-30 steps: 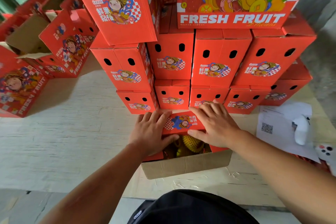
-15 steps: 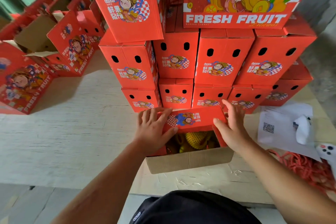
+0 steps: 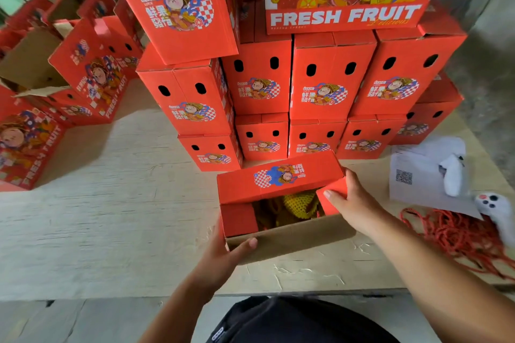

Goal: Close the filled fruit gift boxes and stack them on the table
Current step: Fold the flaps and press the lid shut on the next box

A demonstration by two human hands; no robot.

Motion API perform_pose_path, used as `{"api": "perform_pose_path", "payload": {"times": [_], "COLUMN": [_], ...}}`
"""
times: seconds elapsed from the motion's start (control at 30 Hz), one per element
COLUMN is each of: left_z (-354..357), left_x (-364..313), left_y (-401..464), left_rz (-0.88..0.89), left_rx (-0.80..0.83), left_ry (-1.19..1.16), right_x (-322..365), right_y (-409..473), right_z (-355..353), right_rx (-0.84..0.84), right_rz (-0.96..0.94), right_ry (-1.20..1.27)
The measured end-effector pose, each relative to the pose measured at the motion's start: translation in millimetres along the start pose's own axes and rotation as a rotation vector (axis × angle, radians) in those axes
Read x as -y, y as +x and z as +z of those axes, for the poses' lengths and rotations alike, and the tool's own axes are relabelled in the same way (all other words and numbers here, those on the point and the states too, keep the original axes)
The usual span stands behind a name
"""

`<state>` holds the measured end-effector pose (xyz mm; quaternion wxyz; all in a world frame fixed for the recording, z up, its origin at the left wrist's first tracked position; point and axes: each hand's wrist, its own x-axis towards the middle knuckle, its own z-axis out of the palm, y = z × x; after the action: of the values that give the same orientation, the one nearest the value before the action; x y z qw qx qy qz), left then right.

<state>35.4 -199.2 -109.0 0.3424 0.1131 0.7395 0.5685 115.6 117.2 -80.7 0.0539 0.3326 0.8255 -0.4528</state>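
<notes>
The open fruit box (image 3: 280,198) sits on the table (image 3: 111,217) near its front edge, just before the stacked closed boxes (image 3: 328,86), yellow netted fruit (image 3: 299,203) showing inside. The left hand (image 3: 223,256) grips its near-left corner, thumb over the brown flap; the right hand (image 3: 354,203) pinches the right side flap. Papers (image 3: 418,184) and red cord (image 3: 457,234) lie to the right.

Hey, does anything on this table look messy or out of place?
A loose tangle of red cord sprawls at the table's right edge, beside a sheet of paper. The stacked boxes sit fairly square.
</notes>
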Motion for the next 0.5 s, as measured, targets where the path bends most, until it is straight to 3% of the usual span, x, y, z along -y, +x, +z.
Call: {"api": "perform_pose_path", "payload": {"times": [0.07, 0.13, 0.23, 0.37, 0.43, 0.5], "left_z": [-2, -4, -15, -34, -43, -50], "left_x": [1, -5, -14, -20, -23, -24], "left_y": [10, 22, 35, 27, 22, 16], "left_rz": [0.101, 0.186, 0.050, -0.270, -0.289, -0.262], "left_rx": [-0.087, -0.183, -0.319, -0.218, -0.165, -0.147], "left_ry": [0.120, 0.088, 0.016, 0.004, 0.076, 0.007], "right_x": [7, 13, 15, 7, 1, -4], "right_y": [0, -7, -26, -49, -56, -59], "right_z": [2, 9, 30, 45, 40, 36], "right_rx": [0.003, -0.027, -0.097, -0.145, -0.106, -0.160], "right_rz": [0.000, 0.005, 0.081, 0.282, 0.324, 0.234], "right_ry": [-0.001, 0.165, 0.464, 0.482, 0.410, 0.350]}}
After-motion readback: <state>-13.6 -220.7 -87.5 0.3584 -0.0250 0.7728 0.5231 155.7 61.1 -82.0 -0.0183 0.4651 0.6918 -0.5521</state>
